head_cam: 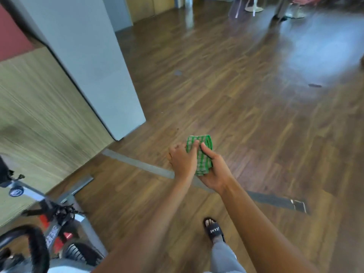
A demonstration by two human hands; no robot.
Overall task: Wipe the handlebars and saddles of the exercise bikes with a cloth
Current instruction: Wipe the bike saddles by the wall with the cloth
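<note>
We grip the folded green cloth (201, 154) in both our left hand (182, 161) and right hand (213, 172); refolding mid-stride, it could slip to the floor (256, 115).

You are standing in what looks like a gym or fitness room inside a public building. An exercise bike (49, 229) with a grey frame, red panels and a black curved handlebar (35, 245) sits at your lower left. The floor (246, 95) is glossy wood-look plank, wide and open, with a grey strip (141, 164) set across it. A pale grey pillar (88, 56) and light wood wall panels (39, 105) rise on your left. Far ahead, blurred, stand white pedestal bases (254, 8) of furniture.
</note>
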